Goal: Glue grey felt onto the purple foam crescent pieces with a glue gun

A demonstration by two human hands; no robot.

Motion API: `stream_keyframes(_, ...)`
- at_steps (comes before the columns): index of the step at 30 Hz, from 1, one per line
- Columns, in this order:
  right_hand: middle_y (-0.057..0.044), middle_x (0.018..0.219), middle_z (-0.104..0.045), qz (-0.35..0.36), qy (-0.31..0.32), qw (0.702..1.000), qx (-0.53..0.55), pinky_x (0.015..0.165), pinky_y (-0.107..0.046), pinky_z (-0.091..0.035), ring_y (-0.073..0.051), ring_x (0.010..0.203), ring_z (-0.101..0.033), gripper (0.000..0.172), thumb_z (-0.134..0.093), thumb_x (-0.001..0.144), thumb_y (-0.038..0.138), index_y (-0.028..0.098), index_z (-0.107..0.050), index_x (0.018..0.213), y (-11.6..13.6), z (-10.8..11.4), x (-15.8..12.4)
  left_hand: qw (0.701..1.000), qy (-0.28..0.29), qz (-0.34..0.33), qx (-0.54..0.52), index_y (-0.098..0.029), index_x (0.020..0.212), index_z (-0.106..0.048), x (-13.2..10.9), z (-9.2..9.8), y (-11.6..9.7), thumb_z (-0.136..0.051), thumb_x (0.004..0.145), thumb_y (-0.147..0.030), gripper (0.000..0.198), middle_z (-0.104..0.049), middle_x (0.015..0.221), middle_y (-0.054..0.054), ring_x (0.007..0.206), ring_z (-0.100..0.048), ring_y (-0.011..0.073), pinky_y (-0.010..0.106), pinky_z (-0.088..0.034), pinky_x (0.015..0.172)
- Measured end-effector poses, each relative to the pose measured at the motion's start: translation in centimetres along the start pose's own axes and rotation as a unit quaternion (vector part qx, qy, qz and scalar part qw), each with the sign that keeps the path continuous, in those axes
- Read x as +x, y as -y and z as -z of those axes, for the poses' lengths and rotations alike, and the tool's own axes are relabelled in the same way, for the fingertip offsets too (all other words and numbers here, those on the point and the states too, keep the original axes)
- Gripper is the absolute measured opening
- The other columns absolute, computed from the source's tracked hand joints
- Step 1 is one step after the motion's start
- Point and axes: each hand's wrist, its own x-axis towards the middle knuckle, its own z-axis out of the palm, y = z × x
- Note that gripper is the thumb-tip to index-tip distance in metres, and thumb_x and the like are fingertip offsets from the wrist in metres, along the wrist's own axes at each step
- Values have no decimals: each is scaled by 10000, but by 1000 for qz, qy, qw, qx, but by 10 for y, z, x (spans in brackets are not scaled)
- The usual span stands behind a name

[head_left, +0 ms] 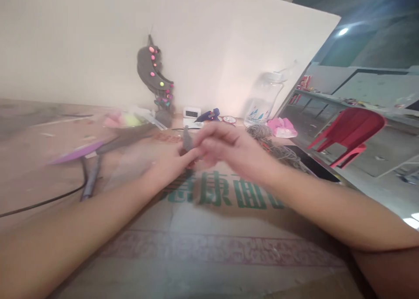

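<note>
My left hand (175, 161) is closed on a small grey piece that looks wrapped in yarn (187, 138); its tip stands up above the thumb. My right hand (225, 146) is right beside it, blurred by motion, with its fingers curled together toward the left thumb. Anything between the right fingers is too smeared to make out. Both hands are over a flat cardboard sheet (196, 229) with green characters and a red patterned band. Loose grey yarn (290, 156) lies to the right, beside a grey yarn ball (259, 132).
Against the white board hangs a grey crescent ornament with coloured balls (145, 70). Behind my hands are a small digital clock (191, 112) and a blue glue gun (209, 115). A clear bottle (264, 100) stands right of them. Purple-handled scissors (77, 152) lie left; a red chair (355, 126) stands beyond.
</note>
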Motion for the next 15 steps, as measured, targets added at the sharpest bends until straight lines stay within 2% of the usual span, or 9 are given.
stream_keyframes(1,-2,751,-589,-5,-92,995,-37,615,-208,-459,-86,634,-533,246,-502,876,414,178,-569,865,-11,16,5,1000,20,-1,16,-204,710,-629,1,0,1,-637,689,-458,255,-624,631,-6,603,-553,168,264,-413,586)
stream_keyframes(3,2,621,-529,-25,-252,956,-149,637,-236,-447,-104,605,-503,355,-467,886,455,168,-533,689,-36,51,13,998,50,-5,40,-199,683,-587,2,1,4,-580,734,-472,278,-596,609,-10,582,-539,154,259,-401,575)
stream_keyframes(4,-1,604,-522,-49,-299,931,-205,640,-246,-441,-108,590,-492,388,-441,893,462,165,-523,657,-49,67,16,997,61,-9,45,-197,678,-568,3,2,6,-559,749,-474,286,-586,608,-12,579,-534,148,257,-398,574)
stream_keyframes(5,-11,624,-545,-92,-316,910,-253,641,-255,-440,-115,594,-498,374,-440,893,450,159,-541,681,-61,82,20,996,71,-16,45,-196,682,-556,4,3,7,-546,761,-472,287,-581,616,-13,584,-533,145,254,-399,579)
stream_keyframes(7,-56,830,-634,-178,-274,883,-335,686,-269,-447,-144,708,-559,255,-532,849,374,141,-587,935,-83,105,27,995,87,-28,39,-193,683,-541,5,3,9,-531,774,-469,291,-573,615,-14,587,-531,140,253,-404,591)
stream_keyframes(9,-113,1081,-624,-247,-186,866,-393,759,-284,-449,-183,870,-591,443,-597,801,336,135,-517,1188,-101,117,37,994,98,-32,35,-191,687,-532,5,3,10,-521,784,-472,298,-567,613,-12,585,-527,139,255,-407,593)
stream_keyframes(12,-139,1189,-590,-261,-148,866,-401,809,-289,-443,-219,970,-590,562,-656,746,316,134,-490,1252,-123,119,58,994,98,-37,30,-190,705,-522,6,2,13,-511,794,-477,300,-566,629,-10,582,-518,135,253,-405,580)
stream_keyframes(15,-133,1061,-652,-268,-139,869,-391,771,-300,-452,-239,901,-609,500,-686,711,330,115,-562,1145,-140,111,78,993,108,-44,18,-188,719,-513,7,1,14,-505,803,-475,299,-553,625,-15,571,-505,125,245,-399,563)
